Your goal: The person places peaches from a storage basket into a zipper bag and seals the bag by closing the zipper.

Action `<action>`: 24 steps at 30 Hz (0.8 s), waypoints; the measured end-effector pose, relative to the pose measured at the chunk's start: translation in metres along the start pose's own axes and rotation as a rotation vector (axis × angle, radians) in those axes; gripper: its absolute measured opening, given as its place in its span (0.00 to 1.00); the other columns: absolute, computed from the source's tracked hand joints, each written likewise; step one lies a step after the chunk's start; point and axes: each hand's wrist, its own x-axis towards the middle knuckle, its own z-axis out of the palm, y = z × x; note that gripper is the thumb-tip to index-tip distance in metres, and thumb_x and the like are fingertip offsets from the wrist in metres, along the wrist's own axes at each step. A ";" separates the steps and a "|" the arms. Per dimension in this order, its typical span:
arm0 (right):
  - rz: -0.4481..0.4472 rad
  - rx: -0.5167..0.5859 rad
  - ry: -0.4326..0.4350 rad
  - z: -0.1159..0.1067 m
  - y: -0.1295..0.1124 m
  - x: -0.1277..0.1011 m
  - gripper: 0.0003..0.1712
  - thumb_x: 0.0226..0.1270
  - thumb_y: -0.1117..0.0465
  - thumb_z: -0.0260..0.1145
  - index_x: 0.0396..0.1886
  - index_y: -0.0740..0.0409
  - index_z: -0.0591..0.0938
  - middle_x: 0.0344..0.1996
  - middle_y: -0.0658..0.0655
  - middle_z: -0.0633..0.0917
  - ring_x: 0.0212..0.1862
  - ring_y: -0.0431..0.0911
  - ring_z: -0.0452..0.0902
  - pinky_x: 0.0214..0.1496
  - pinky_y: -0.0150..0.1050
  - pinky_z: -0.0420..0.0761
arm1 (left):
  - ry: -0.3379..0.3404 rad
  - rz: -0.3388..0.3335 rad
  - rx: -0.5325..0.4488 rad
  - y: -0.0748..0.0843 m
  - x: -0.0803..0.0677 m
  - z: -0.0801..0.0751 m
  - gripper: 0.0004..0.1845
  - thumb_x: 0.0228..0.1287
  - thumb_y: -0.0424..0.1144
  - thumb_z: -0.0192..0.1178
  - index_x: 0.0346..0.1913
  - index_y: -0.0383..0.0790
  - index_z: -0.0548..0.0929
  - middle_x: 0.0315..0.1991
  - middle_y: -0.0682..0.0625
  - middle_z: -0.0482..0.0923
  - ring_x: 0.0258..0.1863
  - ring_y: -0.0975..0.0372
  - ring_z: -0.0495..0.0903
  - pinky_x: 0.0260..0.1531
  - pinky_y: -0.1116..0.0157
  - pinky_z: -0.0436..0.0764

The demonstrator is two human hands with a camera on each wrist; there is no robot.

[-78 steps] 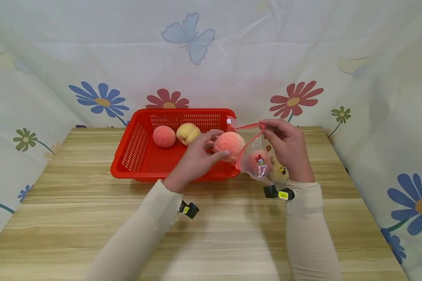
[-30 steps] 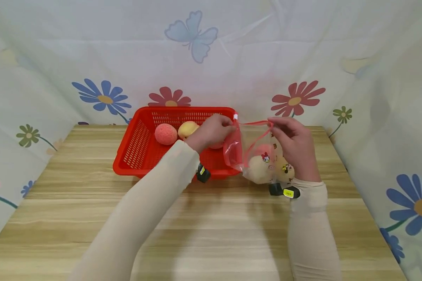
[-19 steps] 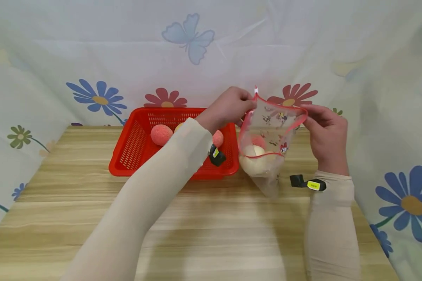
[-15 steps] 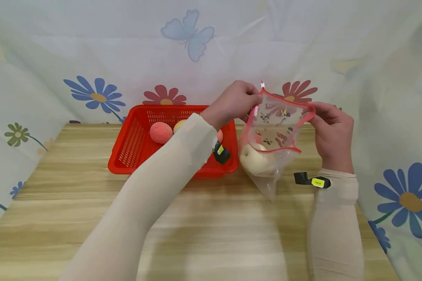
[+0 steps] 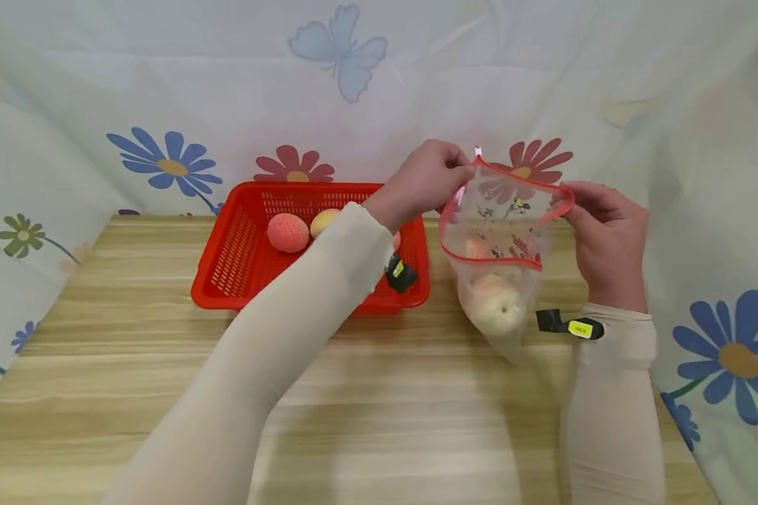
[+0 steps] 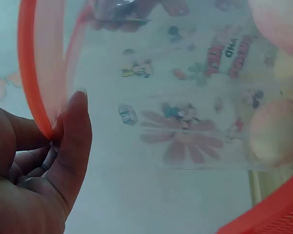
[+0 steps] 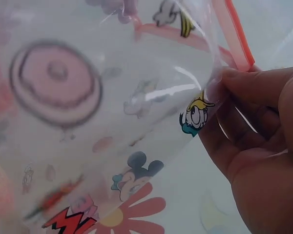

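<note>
A clear zip bag [image 5: 495, 242] with a red zip edge and cartoon prints hangs between both hands, its mouth spread wide. My left hand [image 5: 426, 179] pinches the bag's rim on the left, close to the white zip slider [image 5: 478, 151]. On the opposite side, my right hand [image 5: 609, 231] pinches the rim between thumb and fingers; the right wrist view shows this hand [image 7: 263, 117] at the bag's edge. Low in the bag lies a pale peach [image 5: 499, 308], with pinkish fruit behind it, partly blurred by the plastic.
Left of the bag, a red plastic basket [image 5: 227, 280] stands on the wooden table [image 5: 379, 421]. Inside it are a pink peach [image 5: 288, 233], a yellow peach [image 5: 324, 221] and another pink one mostly behind my left arm. A flowered cloth [image 5: 227, 91] hangs behind.
The peach my left hand held is now in the bag, and that hand grips the rim instead. Both hands have moved right, lifting and widening the bag, and the fruit has shifted inside it.
</note>
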 end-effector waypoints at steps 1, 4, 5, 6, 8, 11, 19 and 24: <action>0.002 -0.023 -0.009 0.001 0.001 0.002 0.16 0.59 0.66 0.71 0.47 0.66 0.85 0.34 0.50 0.88 0.39 0.44 0.78 0.40 0.27 0.80 | 0.005 -0.012 0.005 -0.002 0.001 0.000 0.10 0.71 0.43 0.54 0.42 0.40 0.79 0.35 0.47 0.79 0.28 0.58 0.80 0.31 0.68 0.84; 0.016 -0.106 -0.024 0.004 0.002 0.006 0.16 0.60 0.64 0.70 0.48 0.63 0.86 0.34 0.47 0.88 0.40 0.43 0.78 0.40 0.28 0.78 | 0.005 -0.029 0.017 -0.009 0.003 -0.001 0.10 0.71 0.43 0.54 0.42 0.39 0.79 0.33 0.47 0.77 0.25 0.59 0.78 0.29 0.68 0.84; 0.020 -0.139 -0.023 0.005 0.002 0.008 0.16 0.61 0.63 0.70 0.48 0.62 0.86 0.34 0.46 0.88 0.40 0.43 0.79 0.40 0.28 0.78 | 0.007 -0.027 0.011 -0.011 0.004 -0.001 0.10 0.71 0.43 0.54 0.43 0.39 0.79 0.32 0.47 0.77 0.24 0.59 0.77 0.29 0.67 0.84; 0.017 -0.173 -0.023 0.005 0.001 0.009 0.15 0.61 0.63 0.69 0.48 0.61 0.86 0.34 0.45 0.88 0.40 0.42 0.79 0.41 0.28 0.78 | 0.011 -0.020 0.006 -0.013 0.005 -0.001 0.10 0.72 0.43 0.54 0.43 0.39 0.79 0.31 0.47 0.76 0.23 0.59 0.77 0.28 0.67 0.84; 0.018 -0.226 -0.028 0.006 0.000 0.012 0.15 0.62 0.61 0.69 0.49 0.58 0.86 0.35 0.43 0.88 0.42 0.42 0.79 0.42 0.27 0.78 | 0.022 -0.008 0.006 -0.015 0.007 -0.002 0.10 0.72 0.43 0.54 0.43 0.39 0.79 0.29 0.48 0.76 0.22 0.59 0.76 0.28 0.66 0.84; 0.028 -0.233 -0.053 0.008 0.000 0.015 0.16 0.63 0.61 0.69 0.50 0.59 0.86 0.36 0.44 0.88 0.43 0.42 0.79 0.44 0.26 0.78 | 0.032 -0.011 0.019 -0.019 0.009 -0.003 0.10 0.72 0.44 0.54 0.42 0.40 0.79 0.28 0.48 0.76 0.21 0.59 0.75 0.28 0.65 0.84; 0.039 -0.264 -0.139 0.020 0.007 0.014 0.16 0.64 0.60 0.68 0.51 0.56 0.86 0.38 0.42 0.87 0.43 0.41 0.79 0.46 0.24 0.79 | 0.038 -0.080 -0.015 -0.036 0.013 -0.008 0.12 0.72 0.44 0.54 0.49 0.40 0.78 0.37 0.44 0.78 0.21 0.58 0.78 0.28 0.66 0.84; -0.001 -0.305 -0.222 0.032 0.009 0.014 0.15 0.65 0.61 0.66 0.51 0.57 0.85 0.37 0.40 0.86 0.42 0.39 0.80 0.46 0.23 0.79 | 0.069 -0.093 0.020 -0.044 0.013 -0.015 0.12 0.72 0.43 0.52 0.49 0.41 0.78 0.38 0.45 0.77 0.22 0.59 0.78 0.29 0.67 0.84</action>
